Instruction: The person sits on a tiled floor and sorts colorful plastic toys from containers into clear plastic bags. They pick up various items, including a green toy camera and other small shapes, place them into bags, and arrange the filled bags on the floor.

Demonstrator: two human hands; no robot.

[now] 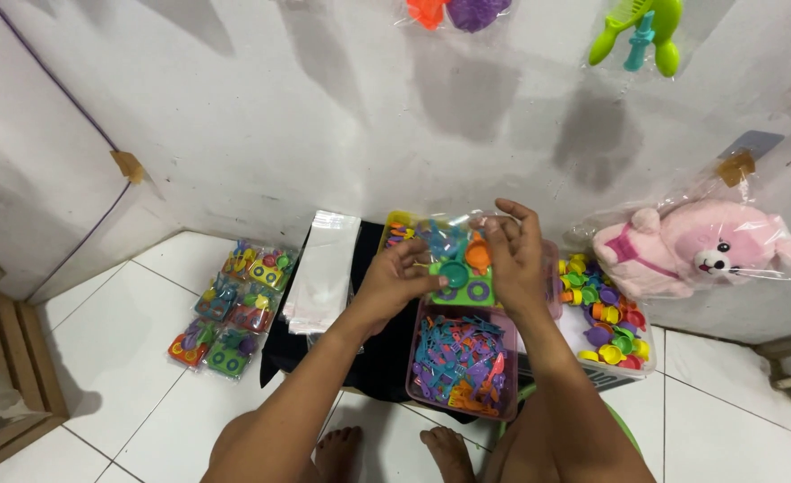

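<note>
Two bare hands meet over a clear bag of small plastic toys, held up in the air above a pink-tinted box of blue, purple and orange toy pieces. The left hand has its fingers curled around the bag's left edge, thumb on top; the right hand pinches the bag's right side and upper corner, fingers partly bent. Both are closed on the bag, which shows a green tray, a teal cup and an orange piece inside.

Room to move is tight at the front: the bag sits close to the white wall, and bins crowd both sides of it. To the right, just beside the pink-tinted box, a clear tub holds yellow, purple, green and red cups, and a pink plush toy in plastic wrap leans against the wall beyond it. To the left, a stack of empty clear bags lies on a black cloth, and filled toy packets lie spread on the floor, well apart from the hands.

White floor tiles lie open on the left and at the lower right. A wooden pallet fills the left edge. Bagged toys, among them a green comb set, hang on the wall above. Bare feet rest on the tiles below the box.
</note>
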